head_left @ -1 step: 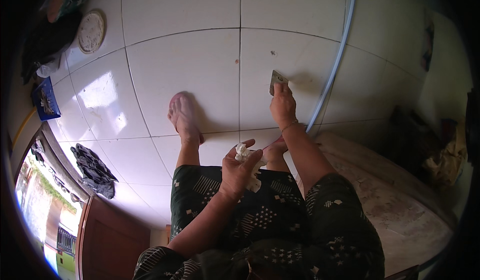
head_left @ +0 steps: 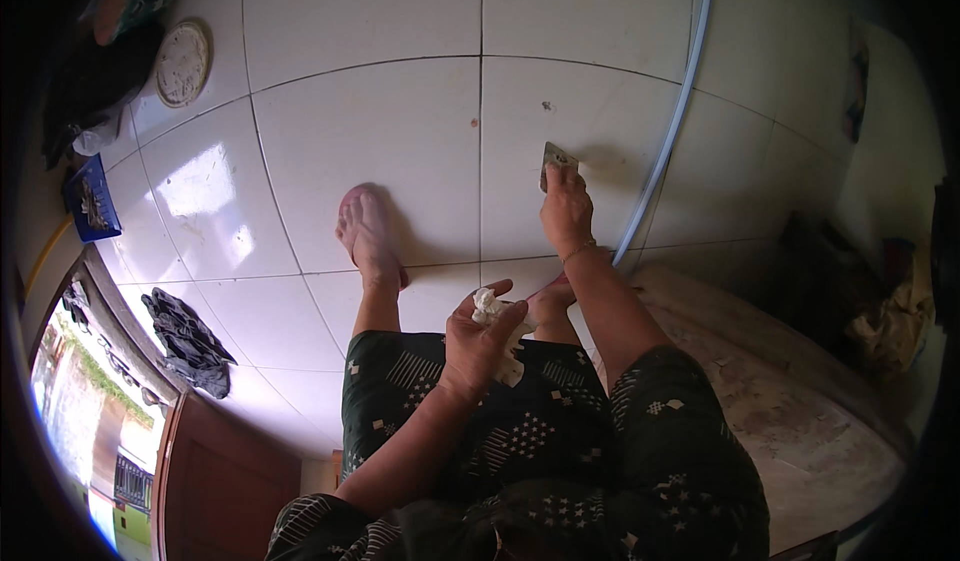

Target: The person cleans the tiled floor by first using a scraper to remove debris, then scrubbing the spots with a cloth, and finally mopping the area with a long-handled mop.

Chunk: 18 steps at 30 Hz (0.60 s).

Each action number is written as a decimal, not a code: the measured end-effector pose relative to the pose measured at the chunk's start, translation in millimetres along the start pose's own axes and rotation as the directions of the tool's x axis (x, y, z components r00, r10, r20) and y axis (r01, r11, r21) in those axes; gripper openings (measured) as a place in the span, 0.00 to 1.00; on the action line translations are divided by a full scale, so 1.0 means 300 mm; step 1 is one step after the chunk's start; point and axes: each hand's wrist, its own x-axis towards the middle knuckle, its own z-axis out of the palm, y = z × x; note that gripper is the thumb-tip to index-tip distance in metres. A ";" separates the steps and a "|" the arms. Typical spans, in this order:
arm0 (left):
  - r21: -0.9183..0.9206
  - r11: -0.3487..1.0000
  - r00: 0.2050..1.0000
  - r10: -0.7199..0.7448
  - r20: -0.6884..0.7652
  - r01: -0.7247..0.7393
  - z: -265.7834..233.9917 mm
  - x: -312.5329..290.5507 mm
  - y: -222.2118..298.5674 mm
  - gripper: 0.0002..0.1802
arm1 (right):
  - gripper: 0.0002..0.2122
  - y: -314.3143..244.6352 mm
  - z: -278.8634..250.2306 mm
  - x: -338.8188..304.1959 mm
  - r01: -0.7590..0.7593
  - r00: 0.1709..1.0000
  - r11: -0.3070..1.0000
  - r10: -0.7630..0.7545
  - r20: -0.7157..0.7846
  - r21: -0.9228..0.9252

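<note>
My right hand [head_left: 568, 207] reaches forward with its fingers closed on a flat grey scraper [head_left: 559, 157], its broad plate pointing away from me. Whether the plate touches the white floor tiles [head_left: 370, 131] cannot be told; a soft shadow falls to its right. A small dark mark [head_left: 546, 107] shows on the tile just beyond it. Close to my lap, my left hand [head_left: 474, 346] grips a crumpled white tissue [head_left: 490, 306], part of which hangs below the fingers.
A pale blue hose [head_left: 672, 136] runs along the floor at right. At left lie a round whitish lid [head_left: 183, 64], a blue tray [head_left: 92, 201] with small items and a dark cloth [head_left: 185, 341]. A stained whitish slab [head_left: 770, 401] sits at lower right, a brown door [head_left: 225, 486] at lower left.
</note>
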 end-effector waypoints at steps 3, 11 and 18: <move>0.018 1.000 1.000 0.008 0.009 -0.008 0.007 -0.006 0.014 0.21 | 0.17 -0.017 0.001 0.039 -0.018 0.996 0.993 0.009 -0.083 -0.113; 0.081 0.996 0.999 0.024 0.046 -0.028 -0.001 0.001 0.026 0.22 | 0.17 -0.013 0.042 0.124 0.223 0.958 0.969 -0.238 -0.159 -0.106; 0.083 0.995 0.998 0.054 0.044 -0.058 -0.007 0.003 0.030 0.19 | 0.13 -0.031 0.009 0.187 0.254 0.956 0.962 -0.265 -0.126 -0.100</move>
